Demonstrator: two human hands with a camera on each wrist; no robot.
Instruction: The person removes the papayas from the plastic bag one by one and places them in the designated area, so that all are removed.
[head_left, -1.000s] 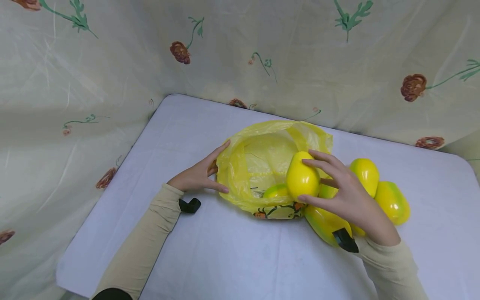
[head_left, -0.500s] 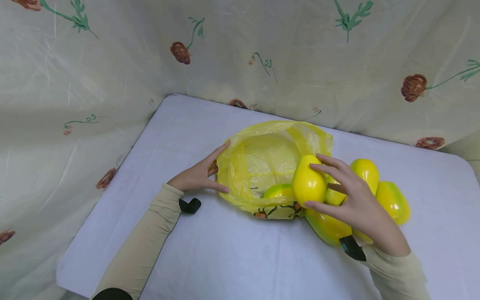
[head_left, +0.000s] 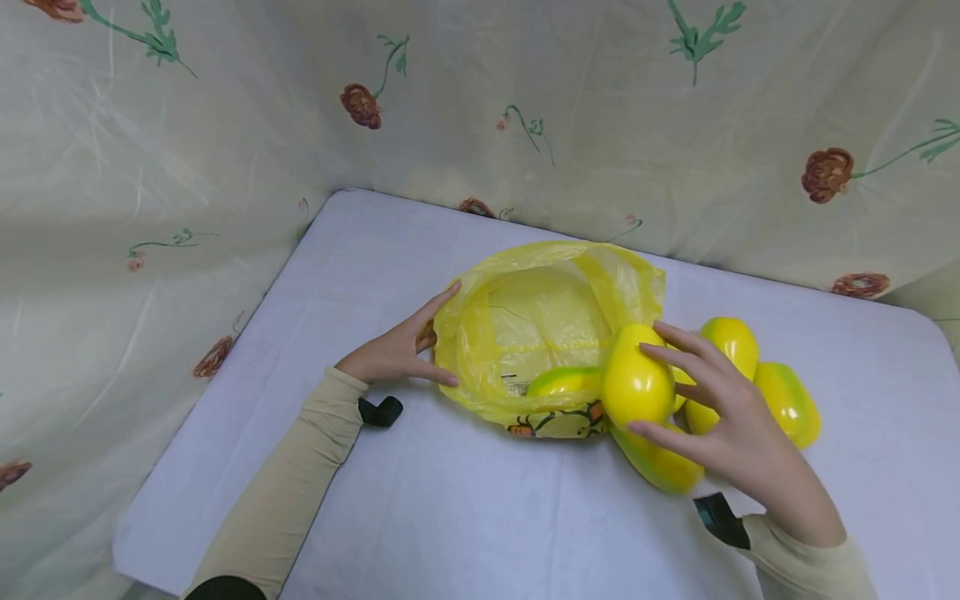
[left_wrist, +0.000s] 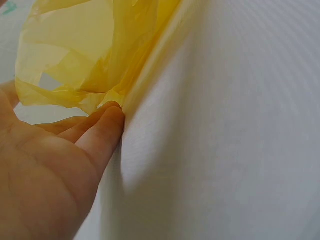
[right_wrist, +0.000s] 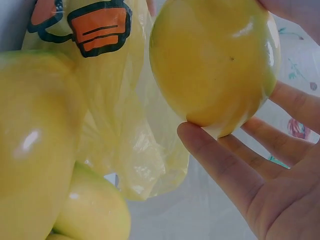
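A glossy yellow mango [head_left: 639, 379] is held by my right hand [head_left: 731, 417], thumb on the near side and fingertips on the far side. It overlaps the front right of a yellow plastic bag [head_left: 465, 350], whose wide mouth gapes upward. Another mango [head_left: 562, 382], yellow-green, lies inside the bag. At the bag's left end, my left hand [head_left: 386, 346] touches the plastic with its thumb and fingers spread apart. In the left wrist view, fingertips [left_wrist: 112, 112] meet the bag's lower edge. The right wrist view shows the held mango [right_wrist: 215, 60] between thumb and fingers, beside the printed bag.
More mangoes lie right of the bag, one mango [head_left: 660, 462] near its front corner and another mango [head_left: 786, 404] farthest right. A white cloth covers the table [head_left: 450, 517]. A flowered curtain [head_left: 450, 100] hangs behind and along the left side.
My right hand has moved right and nearer to me with the mango, from over the bag's mouth to its right front edge. The left hand and the bag have stayed put.
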